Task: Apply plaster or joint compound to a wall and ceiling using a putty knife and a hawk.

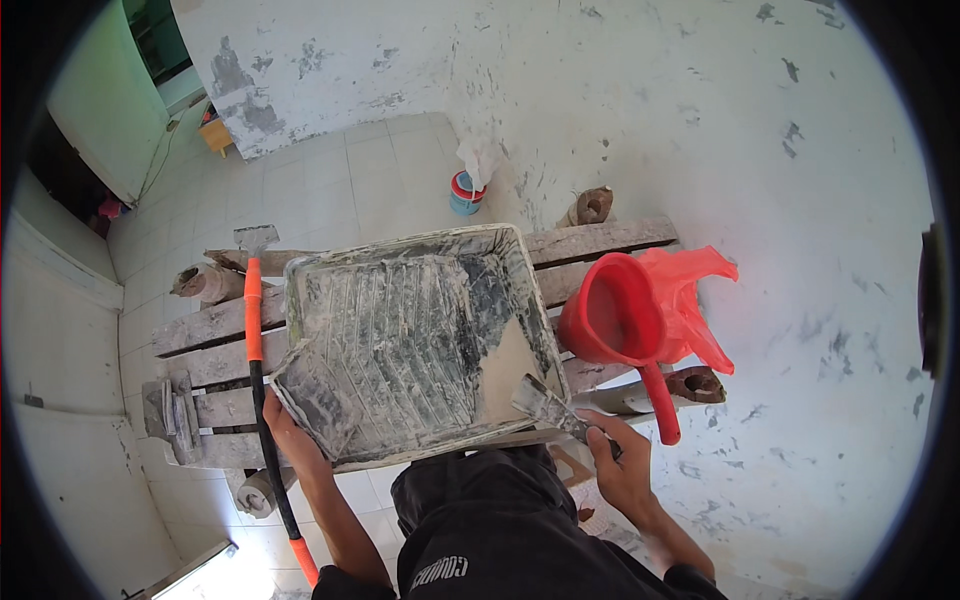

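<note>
A large paint tray (390,350) with a ribbed floor, crusted with grey and white residue, rests on a slatted wooden platform (215,365). My left hand (292,435) is closed on the tray's near left corner. In my right hand (620,465) is a putty knife (545,405), gripped by its handle. Its blade reaches over the tray's near right part, by a patch of smooth beige paste (508,375); whether it touches the paste I cannot tell. Right of the tray stands a red dipper (610,310), its handle toward me, with some liquid inside.
A black pole with orange grips (258,400) leans along the left side. A coated trowel (178,415) lies at the platform's left end. A red plastic bag (690,300) sits behind the dipper. A blue-and-red bucket (466,192) stands on the tiled floor near the patchy wall (700,120).
</note>
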`<state>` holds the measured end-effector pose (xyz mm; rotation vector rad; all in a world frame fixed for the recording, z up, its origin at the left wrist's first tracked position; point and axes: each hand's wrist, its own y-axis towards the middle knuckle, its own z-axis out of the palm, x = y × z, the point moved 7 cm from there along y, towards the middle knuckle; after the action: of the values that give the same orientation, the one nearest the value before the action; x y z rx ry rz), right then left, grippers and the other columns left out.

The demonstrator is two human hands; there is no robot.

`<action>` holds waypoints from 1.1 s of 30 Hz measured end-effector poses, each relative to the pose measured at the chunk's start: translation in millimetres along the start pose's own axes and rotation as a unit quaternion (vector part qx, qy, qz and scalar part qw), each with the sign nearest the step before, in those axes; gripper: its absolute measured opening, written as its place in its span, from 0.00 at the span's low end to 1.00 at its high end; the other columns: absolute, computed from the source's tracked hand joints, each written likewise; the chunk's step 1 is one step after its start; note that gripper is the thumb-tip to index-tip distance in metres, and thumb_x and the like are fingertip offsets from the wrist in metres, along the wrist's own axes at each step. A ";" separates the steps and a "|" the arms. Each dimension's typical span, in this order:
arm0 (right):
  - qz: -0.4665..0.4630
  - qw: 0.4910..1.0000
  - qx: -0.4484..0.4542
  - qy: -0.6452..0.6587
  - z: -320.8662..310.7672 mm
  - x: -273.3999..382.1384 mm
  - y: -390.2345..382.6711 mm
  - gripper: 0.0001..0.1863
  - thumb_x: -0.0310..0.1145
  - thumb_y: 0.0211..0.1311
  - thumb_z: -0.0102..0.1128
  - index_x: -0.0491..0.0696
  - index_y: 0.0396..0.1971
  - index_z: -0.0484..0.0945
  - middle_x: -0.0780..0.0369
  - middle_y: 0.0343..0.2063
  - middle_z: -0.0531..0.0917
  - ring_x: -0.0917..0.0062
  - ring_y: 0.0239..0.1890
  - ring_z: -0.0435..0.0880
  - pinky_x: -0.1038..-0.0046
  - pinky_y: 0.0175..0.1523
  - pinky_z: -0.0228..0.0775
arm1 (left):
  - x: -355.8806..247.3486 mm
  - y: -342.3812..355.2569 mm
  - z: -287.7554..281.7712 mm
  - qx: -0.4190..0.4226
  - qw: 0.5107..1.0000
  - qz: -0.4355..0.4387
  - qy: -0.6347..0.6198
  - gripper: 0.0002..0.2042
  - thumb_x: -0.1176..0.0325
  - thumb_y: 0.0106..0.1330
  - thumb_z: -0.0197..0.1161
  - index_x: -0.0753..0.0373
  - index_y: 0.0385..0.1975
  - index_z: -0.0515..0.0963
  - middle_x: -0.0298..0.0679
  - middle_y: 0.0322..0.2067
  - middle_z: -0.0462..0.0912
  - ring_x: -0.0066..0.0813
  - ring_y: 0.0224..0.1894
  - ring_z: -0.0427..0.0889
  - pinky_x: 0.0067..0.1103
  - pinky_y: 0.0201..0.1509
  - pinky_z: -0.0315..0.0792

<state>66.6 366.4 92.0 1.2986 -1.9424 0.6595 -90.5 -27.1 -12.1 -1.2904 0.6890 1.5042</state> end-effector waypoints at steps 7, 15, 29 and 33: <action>0.176 0.981 -0.024 0.081 -5.8 -43.3 -63.9 0.14 0.29 0.69 0.53 0.42 0.48 0.82 0.61 0.28 0.85 0.86 0.24 0.72 0.81 0.31 0.65 | -2.8 -4.1 3.4 -0.052 0.998 -0.006 -0.027 0.18 0.70 0.67 0.43 0.68 0.51 0.76 0.38 0.41 0.83 0.25 0.39 0.83 0.21 0.44 0.76; 0.182 0.953 -0.121 0.212 -46.6 -36.6 -132.7 0.18 0.35 0.73 0.48 0.39 0.53 0.77 0.63 0.28 0.82 0.86 0.22 0.72 0.81 0.28 0.62 | 4.1 14.3 -4.5 0.014 0.994 0.102 -0.027 0.24 0.60 0.71 0.40 0.65 0.62 0.69 0.44 0.56 0.77 0.39 0.56 0.79 0.33 0.59 0.74; 0.022 0.766 -0.115 0.632 -7.4 -100.3 -294.6 0.25 0.46 0.67 0.59 0.48 0.58 0.73 0.68 0.39 0.77 0.80 0.36 0.72 0.72 0.43 0.69 | 25.5 -179.7 133.7 0.503 0.645 -0.235 -0.526 0.29 0.42 0.73 0.40 0.57 0.59 0.75 0.42 0.52 0.80 0.40 0.54 0.77 0.43 0.61 0.68; 0.204 0.803 -0.366 0.424 -3.4 -118.9 -369.1 0.12 0.37 0.66 0.56 0.48 0.45 0.77 0.71 0.32 0.75 0.86 0.29 0.68 0.78 0.34 0.61 | 27.4 -330.8 148.0 0.691 0.349 -0.281 -0.567 0.21 0.49 0.73 0.50 0.58 0.50 0.80 0.40 0.45 0.83 0.39 0.46 0.80 0.38 0.51 0.72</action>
<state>440.6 301.2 13.1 0.0292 -1.4297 0.4707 160.6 225.4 60.6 0.8975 0.2015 0.3809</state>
